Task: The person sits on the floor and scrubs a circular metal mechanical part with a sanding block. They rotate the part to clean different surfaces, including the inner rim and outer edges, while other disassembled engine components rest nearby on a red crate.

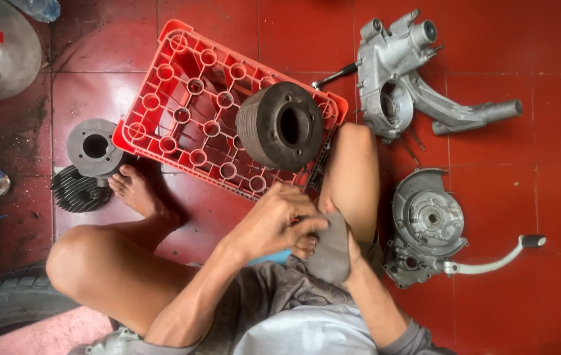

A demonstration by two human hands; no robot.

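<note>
My left hand (274,223) is curled shut around a small object with a trace of red, too hidden to identify. It presses against a grey sheet (330,253), cloth or abrasive paper, which my right hand (353,253) grips from behind; that hand is mostly covered by the sheet. Both hands meet over my lap, beside my right knee. Just beyond them a dark finned engine cylinder (280,125) lies on an upturned red plastic crate (182,98).
A silver engine casing (405,79) lies at the top right, with a second casing (425,227) and its white-ended lever below it. A cylinder head and finned barrel (90,164) sit by my left foot. A tyre (4,306) is at the bottom left.
</note>
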